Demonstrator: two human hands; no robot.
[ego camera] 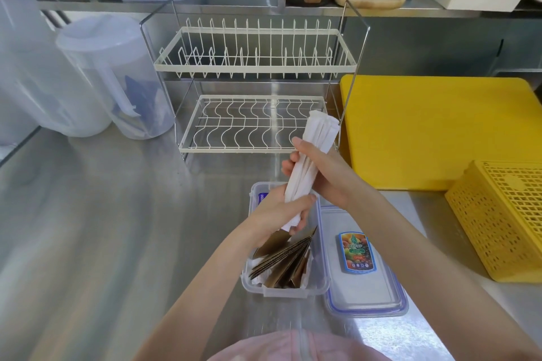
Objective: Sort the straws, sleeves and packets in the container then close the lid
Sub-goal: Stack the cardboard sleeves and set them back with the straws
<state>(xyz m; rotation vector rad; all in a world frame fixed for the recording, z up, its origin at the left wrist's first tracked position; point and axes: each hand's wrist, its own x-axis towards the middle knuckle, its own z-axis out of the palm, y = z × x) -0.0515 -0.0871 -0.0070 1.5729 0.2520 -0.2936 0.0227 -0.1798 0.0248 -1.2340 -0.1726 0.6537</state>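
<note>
A bundle of white paper-wrapped straws (318, 132) stands tilted above the clear plastic container (319, 287). My left hand (281, 214) grips the bundle's lower end and my right hand (325, 173) grips its middle. Inside the container lie brown cardboard sleeves (284, 261), fanned out, with white packets partly hidden beneath them. The container's lid (363, 296), clear with a blue seal and a colourful label, lies flat on the steel counter just right of the container.
A white two-tier dish rack (252, 126) stands behind the container. A yellow cutting board (434, 132) and a yellow perforated basket (504, 220) are on the right. Clear plastic jugs (111, 79) stand at the left.
</note>
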